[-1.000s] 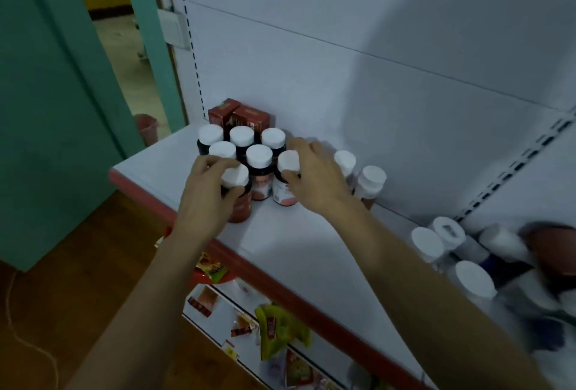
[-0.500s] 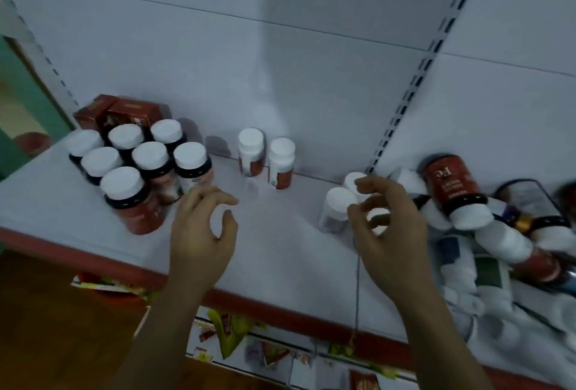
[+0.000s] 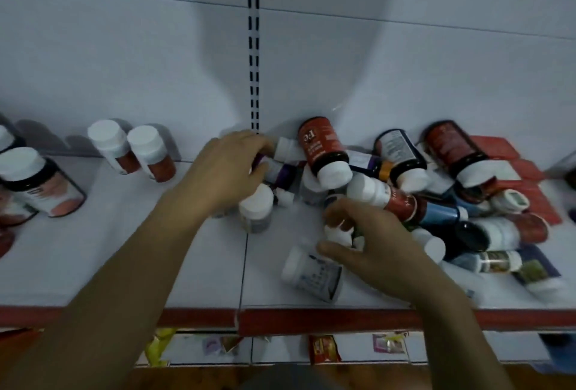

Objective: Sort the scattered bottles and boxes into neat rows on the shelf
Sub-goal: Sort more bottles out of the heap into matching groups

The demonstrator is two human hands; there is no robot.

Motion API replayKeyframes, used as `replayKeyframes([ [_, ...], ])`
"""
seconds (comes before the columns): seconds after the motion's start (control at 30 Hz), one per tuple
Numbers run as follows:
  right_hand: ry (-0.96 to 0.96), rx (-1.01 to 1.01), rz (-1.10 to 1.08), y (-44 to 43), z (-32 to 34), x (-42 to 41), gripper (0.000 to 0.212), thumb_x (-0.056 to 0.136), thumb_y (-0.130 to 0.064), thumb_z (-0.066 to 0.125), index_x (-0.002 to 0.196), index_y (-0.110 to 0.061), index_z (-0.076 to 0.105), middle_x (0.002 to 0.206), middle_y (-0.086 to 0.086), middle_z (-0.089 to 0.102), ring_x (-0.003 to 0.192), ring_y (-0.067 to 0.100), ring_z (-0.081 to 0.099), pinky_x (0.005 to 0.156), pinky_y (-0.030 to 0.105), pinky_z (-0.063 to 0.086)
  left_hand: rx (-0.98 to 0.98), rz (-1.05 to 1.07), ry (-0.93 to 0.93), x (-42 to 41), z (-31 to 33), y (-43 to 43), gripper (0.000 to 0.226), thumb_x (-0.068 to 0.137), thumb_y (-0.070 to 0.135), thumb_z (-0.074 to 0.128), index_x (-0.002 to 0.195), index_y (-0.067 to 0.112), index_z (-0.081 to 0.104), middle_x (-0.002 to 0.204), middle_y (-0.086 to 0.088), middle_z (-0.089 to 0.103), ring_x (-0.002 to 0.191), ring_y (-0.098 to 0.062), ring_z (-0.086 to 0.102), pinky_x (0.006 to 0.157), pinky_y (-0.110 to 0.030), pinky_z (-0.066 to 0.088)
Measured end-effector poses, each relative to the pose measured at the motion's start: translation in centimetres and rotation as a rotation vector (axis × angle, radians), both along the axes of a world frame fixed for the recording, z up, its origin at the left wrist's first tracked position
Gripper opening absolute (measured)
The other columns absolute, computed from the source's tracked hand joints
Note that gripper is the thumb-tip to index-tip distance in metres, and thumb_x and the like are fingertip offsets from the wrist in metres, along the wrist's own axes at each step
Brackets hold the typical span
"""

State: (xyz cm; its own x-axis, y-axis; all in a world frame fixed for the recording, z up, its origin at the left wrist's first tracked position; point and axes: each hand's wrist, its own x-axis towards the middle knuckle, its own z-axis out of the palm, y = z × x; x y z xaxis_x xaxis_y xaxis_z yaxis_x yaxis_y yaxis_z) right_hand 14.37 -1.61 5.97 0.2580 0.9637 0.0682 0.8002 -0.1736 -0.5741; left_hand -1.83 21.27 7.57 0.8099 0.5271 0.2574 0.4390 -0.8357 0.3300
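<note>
Left hand (image 3: 230,168) grips purple bottle (image 3: 282,171), half hidden; right hand (image 3: 371,246) pinches white bottle (image 3: 338,234), mostly covered. Pile (image 3: 436,212) blurred rightward.

On the shelf (image 3: 124,258), the left hand (image 3: 227,168) at centre curls round the end of a purple bottle (image 3: 280,171) on the 9 o'clock edge of the pile (image 3: 405,202). The right hand (image 3: 367,243), toward 4 o'clock, pinches a small bottle (image 3: 338,234). A grey bottle (image 3: 311,271) lies just beside its thumb. Two red bottles (image 3: 132,154) stand at 10 o'clock.
</note>
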Motion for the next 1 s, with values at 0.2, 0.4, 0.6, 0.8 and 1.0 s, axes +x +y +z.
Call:
replayKeyframes([
  [0.2,-0.252,-0.257,0.218,0.7,-2.4,-2.2,0.076,0.072,-0.079,0.063,0.135,-0.045,0.040,0.123,-0.016,0.054,0.114,0.014,0.039,0.092,0.042,0.035,-0.015,0.024,0.689,5.6,0.0,2.7,0.041,0.090,0.031,0.071,0.126,0.020,0.055,0.119,-0.002,0.063,0.103,-0.022,0.063,0.089,-0.042,0.056],
  [0.4,-0.276,-0.169,0.163,0.9,-3.6,-1.9,0.071,0.079,-0.076,0.060,0.136,-0.037,0.042,0.120,-0.009,0.062,0.114,0.020,0.043,0.089,0.041,0.030,-0.016,0.060,0.674,6.6,0.5,2.5,0.047,0.084,0.022,0.077,0.127,0.021,0.058,0.125,0.004,0.059,0.114,-0.023,0.059,0.096,-0.039,0.052],
  [0.6,-0.208,-0.088,0.166,0.4,-3.5,-1.2,0.049,0.097,-0.064,0.045,0.134,-0.033,0.054,0.126,-0.010,0.060,0.120,0.018,0.045,0.092,0.039,0.033,0.033,0.072,0.620,6.2,0.7,2.0,0.047,0.080,0.015,0.078,0.123,0.016,0.059,0.122,-0.005,0.063,0.111,-0.028,0.061,0.093,-0.042,0.053],
  [0.8,-0.331,-0.113,0.147,-0.7,-3.1,1.8,0.047,0.091,-0.022,0.061,0.135,-0.038,0.055,0.135,-0.003,0.040,0.127,0.022,0.038,0.098,0.043,0.040,0.081,0.074,0.448,4.6,3.7,1.9,0.037,0.080,0.037,0.084,0.103,0.036,0.055,0.094,0.013,0.051,0.095,-0.020,0.051,0.076,-0.036,0.042],
  [1.0,-0.507,-0.293,0.262,0.6,-2.7,2.3,0.061,0.091,-0.029,0.066,0.146,-0.044,0.043,0.163,0.008,0.005,0.145,0.035,0.019,0.109,0.055,0.030,-0.126,0.217,0.007,1.3,4.1,-2.1,0.036,0.088,0.028,0.079,0.121,0.024,0.065,0.112,0.000,0.061,0.097,-0.020,0.060,0.084,-0.034,0.045],
])
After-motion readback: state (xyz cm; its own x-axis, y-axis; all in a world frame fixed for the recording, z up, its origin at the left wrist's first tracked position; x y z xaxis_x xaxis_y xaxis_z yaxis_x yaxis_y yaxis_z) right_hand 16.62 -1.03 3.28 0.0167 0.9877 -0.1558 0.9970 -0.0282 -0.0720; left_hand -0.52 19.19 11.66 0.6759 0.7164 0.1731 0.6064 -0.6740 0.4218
